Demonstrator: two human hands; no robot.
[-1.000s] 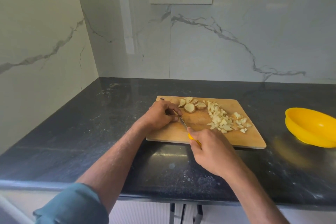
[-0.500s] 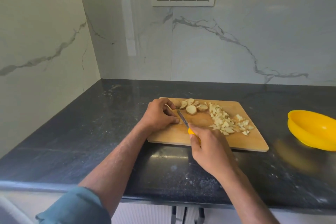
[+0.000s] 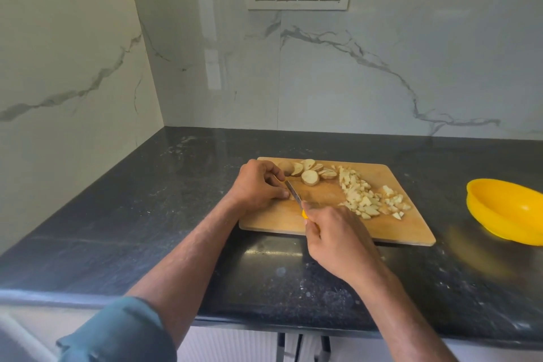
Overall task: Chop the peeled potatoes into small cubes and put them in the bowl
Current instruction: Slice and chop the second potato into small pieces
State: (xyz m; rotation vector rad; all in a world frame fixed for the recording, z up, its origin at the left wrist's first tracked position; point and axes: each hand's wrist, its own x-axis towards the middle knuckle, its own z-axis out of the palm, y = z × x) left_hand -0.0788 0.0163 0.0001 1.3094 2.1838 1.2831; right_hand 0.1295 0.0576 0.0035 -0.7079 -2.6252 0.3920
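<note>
On the cutting board (image 3: 411, 232), the left hand (image 3: 258, 185) pinches a potato piece; the right hand (image 3: 338, 232) grips the knife (image 3: 293, 192). Cubes (image 3: 364, 197) lie at 3 o'clock, with the bowl (image 3: 499, 214) farther right on the surface (image 3: 147, 214).

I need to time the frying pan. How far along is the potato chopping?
Roughly midway. Done: a pile of cubes lies on the cutting board. In hand: the right hand holds the knife against a piece that the left hand steadies. Left: several potato slices at the board's far edge are uncut, and no cubes show in the yellow bowl.
</note>
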